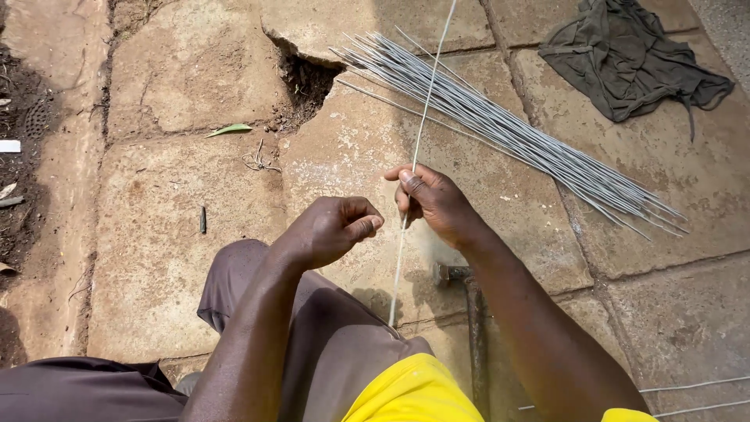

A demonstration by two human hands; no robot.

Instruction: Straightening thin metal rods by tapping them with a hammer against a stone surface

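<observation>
Right hand (434,202) pinches long straight wire (416,156) upright over paving slab (180,234). Left hand (334,228) curled closed just beside wire; grip on it unclear. Cut wire bundle (508,129) already heaped beyond; hammer (469,312) untouched below right wrist. Grey cloth (625,59) far right.

I see a thin, smooth grey metal wire (414,156), dull in sheen, pinched in my right hand (433,203). Far right, a bundle of cut wires (508,129) shows the same matt metal. The paving slabs (172,227) are rough, cracked stone; the crumpled cloth (625,59) is matt olive fabric.
</observation>
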